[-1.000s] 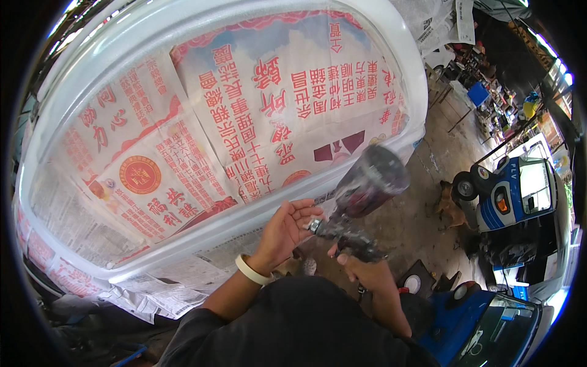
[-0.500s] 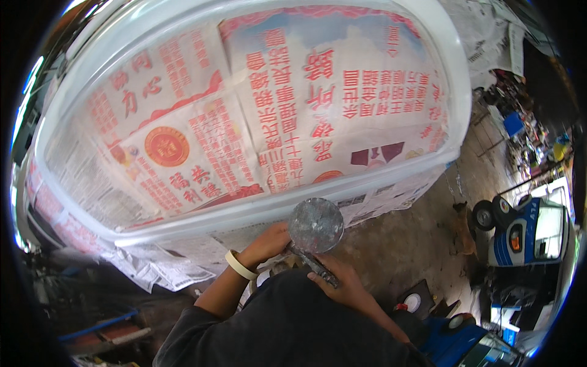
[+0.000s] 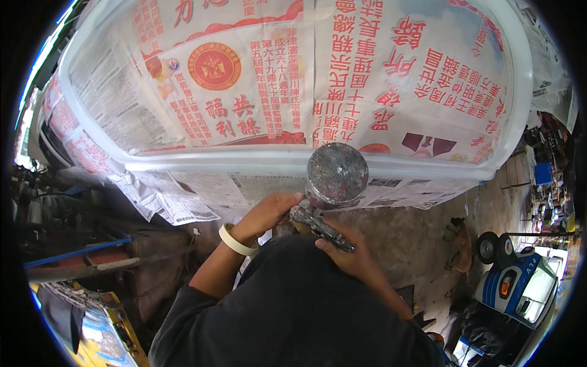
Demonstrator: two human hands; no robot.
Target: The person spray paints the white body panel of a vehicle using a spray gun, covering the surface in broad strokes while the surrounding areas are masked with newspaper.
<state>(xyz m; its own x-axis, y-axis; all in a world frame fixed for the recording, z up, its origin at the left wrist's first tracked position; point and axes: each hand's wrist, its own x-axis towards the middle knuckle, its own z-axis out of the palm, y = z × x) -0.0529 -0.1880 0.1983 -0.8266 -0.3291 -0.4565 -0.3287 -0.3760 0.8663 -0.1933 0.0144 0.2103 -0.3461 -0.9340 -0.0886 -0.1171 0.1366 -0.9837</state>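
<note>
A spray gun point(image 3: 322, 229) with a round, paint-stained metal cup point(image 3: 337, 174) on top is held close to my chest. My right hand point(image 3: 350, 248) grips its body, thumb lying along the side. On its other end, just under the cup, my left hand point(image 3: 272, 214) is closed, fingertips partly hidden behind the gun; a pale band point(image 3: 237, 241) circles that wrist. Right beyond the cup stands a large vehicle body with a white frame point(image 3: 244, 160), its wide opening covered by red-printed paper point(image 3: 278, 85). Newspaper point(image 3: 257, 191) covers the panel below the frame.
A brown dog point(image 3: 462, 248) is on the concrete floor point(image 3: 409, 244) to the right. Farther right stands a blue and white small vehicle point(image 3: 513, 281). Cluttered shelves point(image 3: 550, 183) line the right side. Dark parts with a blue bar point(image 3: 79, 252) lie at left, near a yellow painted panel point(image 3: 101, 324).
My view has shifted, so the papered body sits higher and farther right in the picture. Both hands keep their hold on the spray gun, and its cup shows more of its side.
</note>
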